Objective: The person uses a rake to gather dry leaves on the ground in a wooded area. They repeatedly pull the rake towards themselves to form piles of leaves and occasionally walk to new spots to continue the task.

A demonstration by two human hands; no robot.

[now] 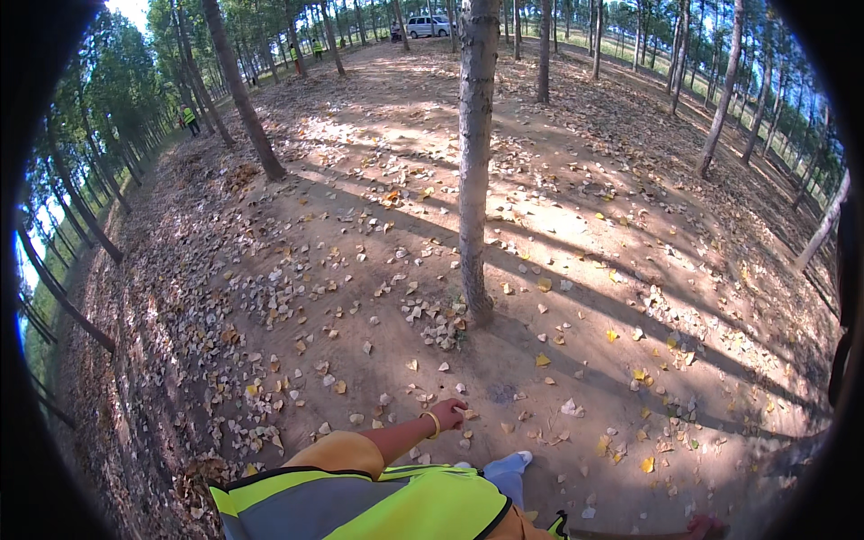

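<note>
My left hand (450, 412) reaches forward over the leaf-strewn dirt, with a yellow bracelet (433, 424) at the wrist. Its fingers are loosely bent and somewhat apart, with nothing visible in them. Beyond it rises a slender tree trunk (475, 162), which the hand does not touch. Only a blurred part of my right hand (705, 526) shows at the bottom edge, low on the right; whether it holds anything cannot be made out. I wear a yellow-green and grey reflective vest (405, 506) over an orange-tan sleeve (344, 453). Blue trousers (506, 476) and a white shoe tip (526, 457) show beneath.
Dry leaves (435, 324) lie scattered and heaped around the trunk base. Another trunk (246, 101) leans at the left, among rows of trees. People in reflective vests (190, 116) stand far off left. A silver van (429, 26) is parked at the back.
</note>
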